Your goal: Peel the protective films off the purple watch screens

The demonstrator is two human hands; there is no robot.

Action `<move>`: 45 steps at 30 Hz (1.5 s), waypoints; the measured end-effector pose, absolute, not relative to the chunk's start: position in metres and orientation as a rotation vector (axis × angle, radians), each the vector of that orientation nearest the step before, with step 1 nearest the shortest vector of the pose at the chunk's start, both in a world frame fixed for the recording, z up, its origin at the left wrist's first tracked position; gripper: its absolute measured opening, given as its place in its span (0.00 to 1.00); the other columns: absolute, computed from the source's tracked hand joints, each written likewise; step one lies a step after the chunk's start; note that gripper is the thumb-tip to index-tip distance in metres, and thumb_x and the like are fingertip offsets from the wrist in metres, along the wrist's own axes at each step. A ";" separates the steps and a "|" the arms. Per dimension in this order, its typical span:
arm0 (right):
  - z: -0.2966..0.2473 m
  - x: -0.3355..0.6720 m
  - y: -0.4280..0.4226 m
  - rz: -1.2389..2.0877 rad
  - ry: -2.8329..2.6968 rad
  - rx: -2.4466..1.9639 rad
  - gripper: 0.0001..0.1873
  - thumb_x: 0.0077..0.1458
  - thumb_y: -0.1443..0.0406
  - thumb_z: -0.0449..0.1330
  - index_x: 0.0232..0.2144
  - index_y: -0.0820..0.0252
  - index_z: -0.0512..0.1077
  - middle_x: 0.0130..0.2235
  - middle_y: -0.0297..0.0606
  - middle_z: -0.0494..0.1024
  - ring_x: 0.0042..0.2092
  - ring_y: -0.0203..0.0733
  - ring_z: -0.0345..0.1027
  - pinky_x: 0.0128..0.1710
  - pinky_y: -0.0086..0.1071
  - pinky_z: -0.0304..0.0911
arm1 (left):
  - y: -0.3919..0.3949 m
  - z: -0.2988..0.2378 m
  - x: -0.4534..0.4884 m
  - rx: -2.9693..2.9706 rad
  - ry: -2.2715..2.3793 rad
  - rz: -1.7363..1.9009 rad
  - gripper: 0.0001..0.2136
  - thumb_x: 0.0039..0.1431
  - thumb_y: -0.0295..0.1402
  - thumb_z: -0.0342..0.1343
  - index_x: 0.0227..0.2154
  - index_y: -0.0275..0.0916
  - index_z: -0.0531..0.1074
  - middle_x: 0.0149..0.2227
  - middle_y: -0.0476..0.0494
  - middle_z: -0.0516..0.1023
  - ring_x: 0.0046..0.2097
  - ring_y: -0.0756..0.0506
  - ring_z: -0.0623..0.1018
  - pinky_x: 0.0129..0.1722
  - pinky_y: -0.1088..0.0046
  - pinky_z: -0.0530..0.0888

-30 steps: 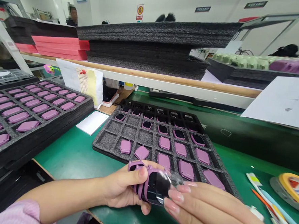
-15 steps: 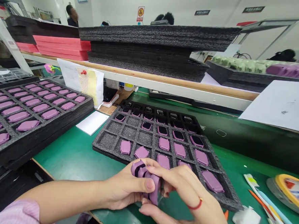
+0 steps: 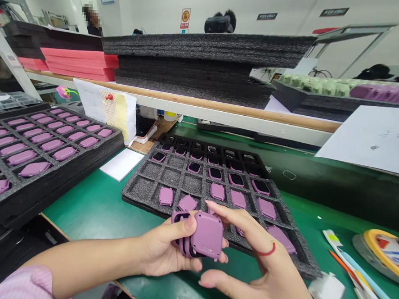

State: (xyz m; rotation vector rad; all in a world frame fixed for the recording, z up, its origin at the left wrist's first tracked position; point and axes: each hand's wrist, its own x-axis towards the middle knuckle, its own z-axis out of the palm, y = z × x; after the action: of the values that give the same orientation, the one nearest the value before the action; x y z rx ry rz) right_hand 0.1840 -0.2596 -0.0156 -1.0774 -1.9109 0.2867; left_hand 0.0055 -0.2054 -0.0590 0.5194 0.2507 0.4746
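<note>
Turned since the earlier frame, a purple case (image 3: 207,235) is now shown with its back to the head camera, and the right hand (image 3: 270,262) has been loosened from around it. Several cases are held together in the left hand (image 3: 160,244), the thumb being pressed over their near edges; the turned one is outermost, held up in front of the black tray (image 3: 138,203). The right thumb and forefinger are spread wide around it (whether the other right fingertips are resting on its far side cannot be told).

By the look of it, the cases are being handled and turned one at a time; a firm left grip would be called for, and a right pinch by the edges.

In the tray, some cases are laid dark face up, others back up. On the green surface (image 3: 90,219), a second tray (image 3: 108,150) is filled with purple cases at the left, a white pad (image 3: 121,163) is set between the two, and slim tools (image 3: 361,273) and a tape roll (image 3: 369,243) are kept at the right. Above, foam sheets (image 3: 191,68) are piled on a shelf (image 3: 188,110), beyond which a person (image 3: 94,28) can be seen.
</note>
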 end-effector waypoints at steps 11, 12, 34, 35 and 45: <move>-0.030 0.209 -0.171 0.518 -1.702 -1.405 0.23 0.53 0.51 0.65 0.43 0.62 0.77 0.39 0.45 0.84 0.39 0.47 0.80 0.44 0.42 0.76 | -0.205 -0.054 0.012 0.453 0.469 0.470 0.20 0.42 0.36 0.76 0.35 0.35 0.75 0.39 0.36 0.85 0.36 0.45 0.85 0.22 0.85 0.67; -0.037 0.206 -0.159 0.483 -1.710 -1.434 0.23 0.52 0.53 0.67 0.44 0.63 0.77 0.39 0.46 0.84 0.40 0.48 0.79 0.46 0.45 0.74 | -0.203 -0.055 0.012 0.467 0.482 0.443 0.19 0.42 0.35 0.75 0.35 0.35 0.75 0.39 0.36 0.85 0.34 0.45 0.85 0.21 0.84 0.66; -0.019 0.176 -0.248 0.236 -2.022 -1.016 0.05 0.57 0.65 0.67 0.34 0.53 0.74 0.46 0.41 0.82 0.46 0.44 0.80 0.41 0.32 0.77 | -0.202 -0.049 0.010 0.519 0.432 0.470 0.22 0.49 0.51 0.66 0.28 0.32 0.76 0.27 0.44 0.77 0.18 0.59 0.61 0.15 0.80 0.41; -0.019 0.176 -0.247 0.210 -2.008 -1.005 0.04 0.58 0.66 0.66 0.34 0.54 0.74 0.45 0.41 0.83 0.47 0.45 0.79 0.43 0.34 0.77 | -0.202 -0.049 0.010 0.524 0.431 0.466 0.22 0.50 0.51 0.66 0.28 0.32 0.77 0.27 0.44 0.77 0.18 0.59 0.61 0.15 0.80 0.42; -0.014 0.177 -0.253 0.045 -2.094 -1.005 0.04 0.59 0.66 0.65 0.35 0.53 0.73 0.48 0.43 0.81 0.50 0.47 0.77 0.50 0.39 0.75 | -0.201 -0.045 0.009 0.453 0.418 0.467 0.23 0.48 0.53 0.68 0.26 0.33 0.73 0.21 0.51 0.69 0.17 0.60 0.58 0.15 0.82 0.43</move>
State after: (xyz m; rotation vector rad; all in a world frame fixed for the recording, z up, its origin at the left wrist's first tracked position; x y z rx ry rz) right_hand 0.1774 -0.2525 -0.0143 -1.0047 -2.0940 0.0453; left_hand 0.0091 -0.2013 -0.0446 0.4535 0.4180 0.4670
